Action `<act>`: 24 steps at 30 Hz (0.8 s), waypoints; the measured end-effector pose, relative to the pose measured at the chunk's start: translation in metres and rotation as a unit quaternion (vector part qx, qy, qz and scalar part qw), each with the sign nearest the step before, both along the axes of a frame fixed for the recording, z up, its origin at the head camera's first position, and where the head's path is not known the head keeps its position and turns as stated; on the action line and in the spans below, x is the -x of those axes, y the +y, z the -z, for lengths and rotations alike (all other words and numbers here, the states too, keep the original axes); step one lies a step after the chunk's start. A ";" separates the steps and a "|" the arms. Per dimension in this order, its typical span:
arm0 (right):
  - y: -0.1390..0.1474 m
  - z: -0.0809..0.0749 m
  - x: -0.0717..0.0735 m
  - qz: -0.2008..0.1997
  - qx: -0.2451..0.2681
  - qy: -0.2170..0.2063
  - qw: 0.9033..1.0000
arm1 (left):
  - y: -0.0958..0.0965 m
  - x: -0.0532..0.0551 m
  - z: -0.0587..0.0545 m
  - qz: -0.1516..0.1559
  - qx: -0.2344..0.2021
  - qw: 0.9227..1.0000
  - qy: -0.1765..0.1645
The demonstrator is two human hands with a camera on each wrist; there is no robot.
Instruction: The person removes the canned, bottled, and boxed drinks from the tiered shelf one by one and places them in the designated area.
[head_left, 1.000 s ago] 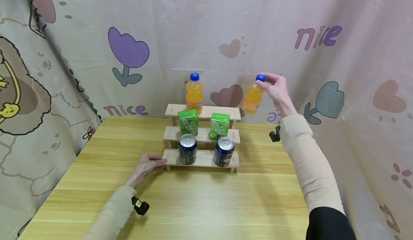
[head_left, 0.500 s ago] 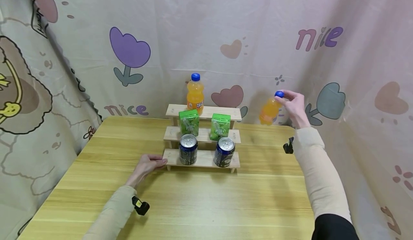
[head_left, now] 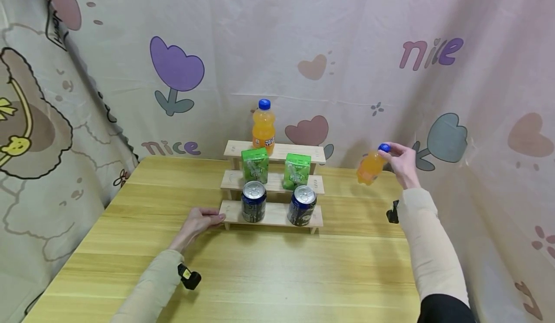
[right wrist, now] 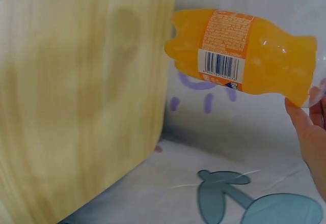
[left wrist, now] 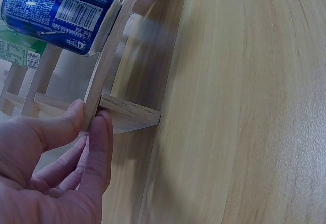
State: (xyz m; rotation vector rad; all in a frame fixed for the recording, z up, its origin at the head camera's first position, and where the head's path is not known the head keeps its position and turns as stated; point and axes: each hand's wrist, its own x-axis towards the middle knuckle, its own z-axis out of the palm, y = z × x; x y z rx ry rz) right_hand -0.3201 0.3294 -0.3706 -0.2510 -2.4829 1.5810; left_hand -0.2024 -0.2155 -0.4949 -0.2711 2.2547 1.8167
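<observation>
My right hand (head_left: 402, 163) pinches an orange soda bottle (head_left: 370, 168) by its blue-capped neck, tilted, over the table's far right part. In the right wrist view the bottle (right wrist: 239, 53) shows its barcode label, with the thumb at its neck. My left hand (head_left: 200, 224) pinches the left end of the bottom board of a three-step wooden shelf (head_left: 276, 213), thumb on top and fingers below, as the left wrist view shows. A second orange soda bottle (head_left: 263, 127) stands on the top step. Two green drink cartons (head_left: 255, 165) stand on the middle step, two dark blue cans (head_left: 253, 202) on the bottom one.
The wooden table (head_left: 277, 275) reaches back to a printed curtain (head_left: 347, 33) hanging behind it and along both sides. The shelf stands toward the table's back, near the curtain.
My right hand has carried the bottle right and down, away from the shelf's top step toward the table's far right. The left hand stays at the bottom board.
</observation>
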 end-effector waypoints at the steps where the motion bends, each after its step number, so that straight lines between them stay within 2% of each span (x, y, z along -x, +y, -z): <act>1: 0.001 0.003 -0.001 0.001 0.001 -0.002 1.000 | 0.000 0.000 0.000 0.002 0.004 1.000 0.002; 12: 0.008 0.030 -0.003 0.026 0.013 -0.020 0.999 | 0.001 0.000 0.000 -0.001 0.019 1.000 0.001; 24: 0.009 0.047 -0.004 0.036 0.028 -0.029 0.999 | 0.001 0.000 0.000 -0.004 0.041 0.999 0.002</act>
